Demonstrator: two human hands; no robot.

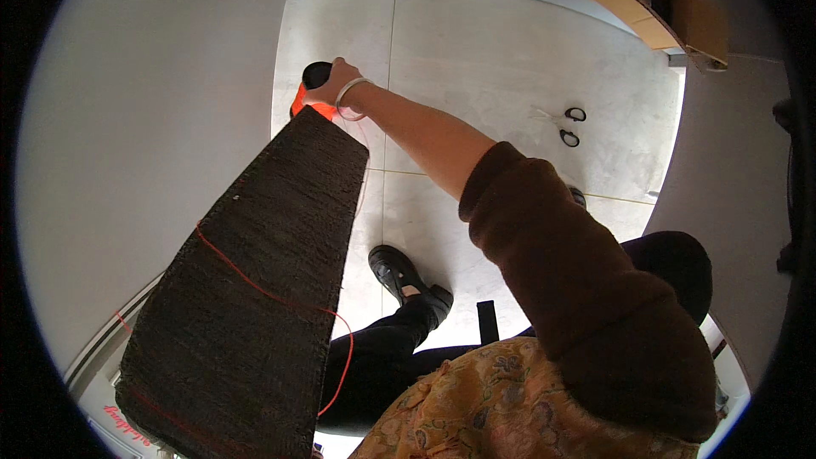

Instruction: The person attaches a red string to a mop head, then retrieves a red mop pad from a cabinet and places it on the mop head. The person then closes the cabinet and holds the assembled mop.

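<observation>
A long dark block with a rough, fibrous surface runs from the lower left up toward the middle. Thin orange-red string crosses its top and hangs in a loop off its right side. Beyond the far end of the block, my right hand is closed around a bright orange spool of string with a black round end. Fine strands trail from beneath that hand. Part of the spool is hidden by the fingers and the block. My left hand does not show.
Black-handled scissors lie on the pale tiled floor. An open cardboard box is at the upper right. Grey panels stand at the left and right. My black shoe rests on the floor near the block.
</observation>
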